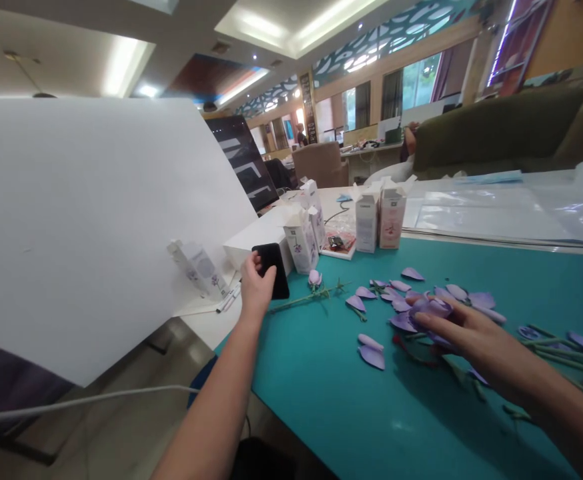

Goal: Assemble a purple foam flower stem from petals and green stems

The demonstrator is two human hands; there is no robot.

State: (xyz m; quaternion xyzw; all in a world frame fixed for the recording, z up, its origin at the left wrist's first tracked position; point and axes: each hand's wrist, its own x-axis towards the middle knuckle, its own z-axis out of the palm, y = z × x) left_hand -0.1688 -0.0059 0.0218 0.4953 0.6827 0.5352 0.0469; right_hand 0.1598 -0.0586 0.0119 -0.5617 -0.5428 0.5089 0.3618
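Note:
My left hand (pixel 256 285) reaches to a black smartphone (pixel 277 275) with a dark screen. The thumb lies over its face and the fingers curl at its left edge. The phone stands upright against a white box. On the right, my right hand (pixel 464 327) is closed on a light purple artificial flower (pixel 431 308), thumb on its petals. Loose purple petals (pixel 371 357) lie around that hand, with green stem pieces (pixel 556 350) at the far right. Between the hands rests a green stem (pixel 304 298) beside a pale pink-purple bud (pixel 314 279).
Printed cartons (pixel 301 243) stand behind the phone, and more cartons (pixel 390 217) sit at the mat's back edge. A big white panel (pixel 96 220) rises at the left. The teal mat (pixel 331 413) covers the table, with clear plastic sheets (pixel 491 207) behind it.

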